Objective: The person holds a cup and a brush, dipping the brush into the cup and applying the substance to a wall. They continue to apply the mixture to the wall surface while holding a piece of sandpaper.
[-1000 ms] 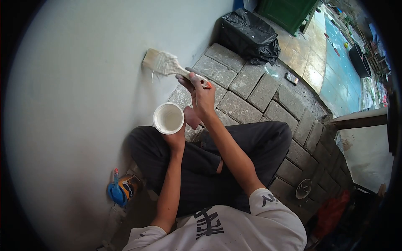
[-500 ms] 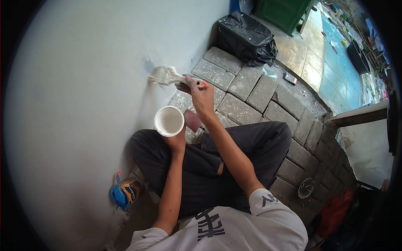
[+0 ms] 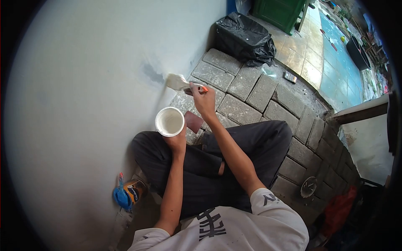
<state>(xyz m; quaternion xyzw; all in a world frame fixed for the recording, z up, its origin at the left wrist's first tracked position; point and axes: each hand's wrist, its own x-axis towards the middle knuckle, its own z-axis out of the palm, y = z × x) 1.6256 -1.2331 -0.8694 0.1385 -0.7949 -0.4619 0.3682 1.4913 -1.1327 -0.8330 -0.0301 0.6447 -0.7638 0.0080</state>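
My right hand (image 3: 203,100) is closed round the handle of a paintbrush (image 3: 177,82), whose pale, paint-coated bristles point left at the lower part of the white wall (image 3: 92,83). Whether the bristles touch the wall I cannot tell. A dark grey patch (image 3: 153,73) shows on the wall just left of the bristles. Below the brush, my left hand (image 3: 178,141) is wrapped round a white cup (image 3: 169,121) with whitish paint inside, its mouth facing up. A piece of reddish-brown sandpaper (image 3: 193,122) sits beside the cup, next to my left hand.
Grey paving blocks (image 3: 238,106) cover the ground. A black plastic-covered bin (image 3: 245,37) stands ahead near a green cabinet (image 3: 278,14). At the lower left is an orange can (image 3: 135,190) with a blue item (image 3: 122,198) on it. A clear cup (image 3: 308,187) lies at the right.
The brush and my right hand have moved slightly right and down along the wall, uncovering more of the dark patch. The cup stays in my left hand.
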